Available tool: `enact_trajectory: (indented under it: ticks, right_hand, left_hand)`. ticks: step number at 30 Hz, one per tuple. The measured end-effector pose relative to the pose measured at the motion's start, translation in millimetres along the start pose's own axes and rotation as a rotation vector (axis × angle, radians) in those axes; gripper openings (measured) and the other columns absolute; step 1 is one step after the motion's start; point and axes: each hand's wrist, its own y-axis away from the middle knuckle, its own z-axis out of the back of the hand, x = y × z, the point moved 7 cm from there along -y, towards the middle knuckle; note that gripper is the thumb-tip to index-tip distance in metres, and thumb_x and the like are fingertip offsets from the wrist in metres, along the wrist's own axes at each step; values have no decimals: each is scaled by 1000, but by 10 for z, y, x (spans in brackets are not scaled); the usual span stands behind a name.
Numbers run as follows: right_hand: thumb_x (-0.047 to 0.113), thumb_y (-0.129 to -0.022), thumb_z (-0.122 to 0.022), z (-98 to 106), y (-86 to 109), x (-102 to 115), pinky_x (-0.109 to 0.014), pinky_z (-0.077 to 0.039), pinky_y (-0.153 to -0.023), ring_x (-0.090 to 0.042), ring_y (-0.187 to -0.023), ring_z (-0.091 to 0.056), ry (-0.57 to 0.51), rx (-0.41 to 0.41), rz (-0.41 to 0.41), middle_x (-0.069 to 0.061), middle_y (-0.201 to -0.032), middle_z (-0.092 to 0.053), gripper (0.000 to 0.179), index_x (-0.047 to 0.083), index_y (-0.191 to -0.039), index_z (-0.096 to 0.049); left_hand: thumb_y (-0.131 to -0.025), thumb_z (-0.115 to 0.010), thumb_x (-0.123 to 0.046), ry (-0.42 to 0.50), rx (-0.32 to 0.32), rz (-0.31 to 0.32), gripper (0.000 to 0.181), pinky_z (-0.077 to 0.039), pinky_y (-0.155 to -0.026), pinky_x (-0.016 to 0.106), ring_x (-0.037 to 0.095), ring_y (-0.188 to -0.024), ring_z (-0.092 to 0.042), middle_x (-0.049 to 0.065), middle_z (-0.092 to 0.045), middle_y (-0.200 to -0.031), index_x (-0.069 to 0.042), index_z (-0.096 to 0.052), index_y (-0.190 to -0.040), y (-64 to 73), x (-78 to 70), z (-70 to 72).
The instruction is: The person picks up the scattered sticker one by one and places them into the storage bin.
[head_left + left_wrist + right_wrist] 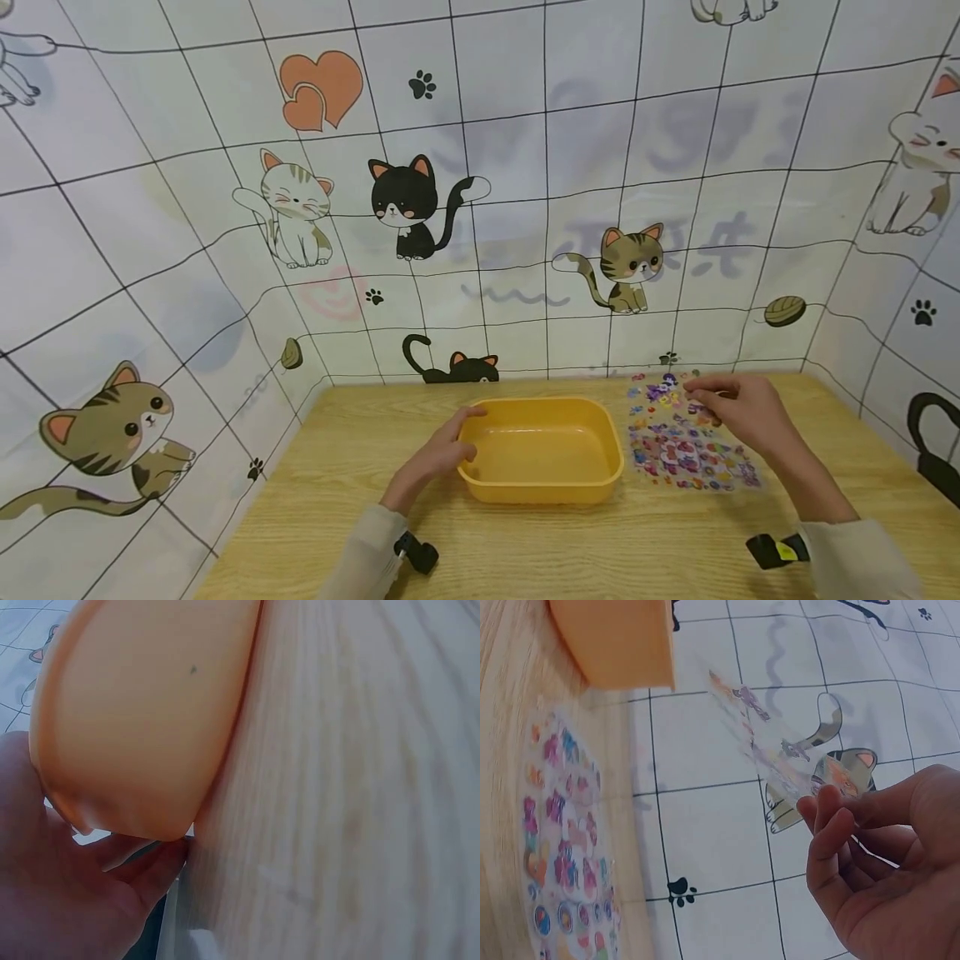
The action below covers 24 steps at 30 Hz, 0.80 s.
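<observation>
A yellow plastic basin (540, 492) with rounded corners stands on the table. My left hand (441, 450) holds its left end, with the thumb at the rim and the fingers along the outside wall. In the left wrist view the basin's side (142, 727) fills the upper left, and the hand (67, 885) touches its end. To the right of the basin, my right hand (746, 408) pinches a clear sticker sheet (780, 754) with small coloured figures, raised off the table. Another sticker sheet (678, 457), densely printed in purple and pink, lies flat below it.
The wood-grain table (525, 550) meets white walls (510, 167) covered with a grid and cartoon cats at the back and both sides. A black strap-like loop (933, 417) shows at the far right edge. Each wrist wears a small black camera mount.
</observation>
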Motion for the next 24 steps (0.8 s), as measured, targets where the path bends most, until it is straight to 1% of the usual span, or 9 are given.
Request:
enact_trajectory:
  ticks: [2,6,8,9,12,15,18,22,24]
  right_hand:
    - [16,-107,-52,-22,-4,41,-32,-42,-50,-11,-61,-59,-30,6,2,-25,-109,-73,34,-8,-125,-68]
    - [14,-107,-51,-83,-19,118,-31,-45,-53,-12,-61,-57,-64,12,3,-27,-114,-73,35,-8,-127,-68]
    - [14,-107,-51,-120,-29,168,-31,-45,-54,-12,-63,-56,-71,15,7,-26,-113,-73,35,-7,-128,-68]
    - [14,-107,-51,-139,-35,196,-30,-46,-55,-12,-64,-57,-71,16,12,-25,-115,-72,34,-6,-128,-68]
    - [15,-107,-52,-206,-51,287,-30,-47,-55,-12,-65,-58,-89,29,31,-23,-112,-72,33,-4,-128,-69]
    - [14,-106,-54,-275,-81,388,-29,-48,-55,-13,-66,-59,-116,45,53,-22,-111,-72,32,-3,-127,-70]
    - [12,-105,-54,-358,-109,474,-30,-46,-55,-13,-65,-58,-147,64,50,-21,-109,-73,30,-3,-126,-71]
    - [9,-104,-55,-558,-158,617,-29,-48,-56,-16,-64,-58,-162,105,66,-21,-109,-73,28,-2,-123,-72]
    - [7,-103,-55,-682,-179,690,-29,-49,-56,-16,-63,-58,-164,132,87,-22,-110,-72,27,-2,-122,-73]
  left_hand:
    - [-76,-57,0,0,2,2,77,-42,-89,41,33,-130,-45,16,-36,-165,-15,-46,-151,0,-5,-1]
    - [-77,-58,-1,26,16,9,80,-41,-98,43,31,-138,-43,13,-34,-167,-17,-43,-154,-6,10,4]
    - [-78,-58,-1,39,24,8,82,-41,-100,42,30,-141,-42,12,-33,-168,-18,-41,-156,-8,28,11]
    - [-77,-58,-1,47,29,4,83,-42,-99,42,30,-141,-42,12,-32,-168,-19,-41,-156,-5,33,14]
    - [-76,-57,0,63,41,-16,85,-45,-91,38,31,-135,-45,14,-32,-167,-18,-40,-157,10,34,15]
    - [-75,-56,1,69,39,-32,85,-45,-86,34,31,-128,-47,13,-34,-166,-17,-41,-157,25,12,18]
    - [-75,-55,0,68,34,-27,84,-44,-84,33,30,-126,-47,13,-36,-166,-17,-41,-157,18,-8,12]
    - [-75,-55,0,69,34,-12,85,-45,-83,34,31,-127,-46,14,-34,-167,-18,-40,-157,7,6,15]
    - [-75,-55,-1,64,35,-11,85,-44,-85,35,30,-128,-45,13,-33,-167,-20,-40,-157,2,24,19]
